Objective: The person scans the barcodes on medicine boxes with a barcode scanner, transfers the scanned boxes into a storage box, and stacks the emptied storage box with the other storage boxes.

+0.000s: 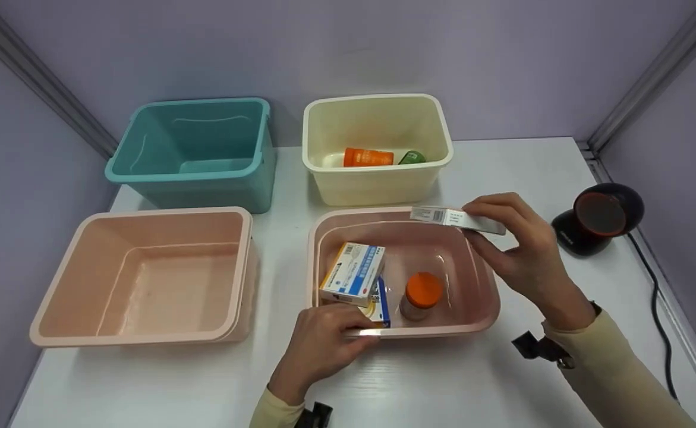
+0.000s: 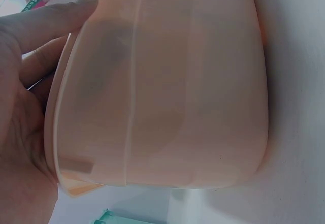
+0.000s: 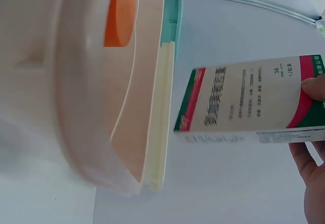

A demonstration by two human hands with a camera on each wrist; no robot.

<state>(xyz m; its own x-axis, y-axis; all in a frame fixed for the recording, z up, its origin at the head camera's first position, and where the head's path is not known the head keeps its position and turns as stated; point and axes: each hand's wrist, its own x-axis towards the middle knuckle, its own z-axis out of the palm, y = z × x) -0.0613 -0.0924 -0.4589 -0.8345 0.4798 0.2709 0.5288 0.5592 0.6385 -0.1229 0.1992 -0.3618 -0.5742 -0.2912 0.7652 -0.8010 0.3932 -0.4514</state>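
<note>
The right hand [image 1: 521, 252] pinches a box [image 1: 450, 217] above a pink bin [image 1: 472, 297]; the left hand [image 1: 327, 336] grips its near rim [image 1: 419, 332]

Pink tub [image 1: 485, 306]: smooth, glossy plastic. Red-green carton [image 3: 249, 99]: smooth paperboard. Tabletop [image 1: 443, 386]: glossy.

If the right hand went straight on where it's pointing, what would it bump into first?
With the held box leading, the right hand would probably meet the cream bin; height is unclear, so it might pass over.
</note>
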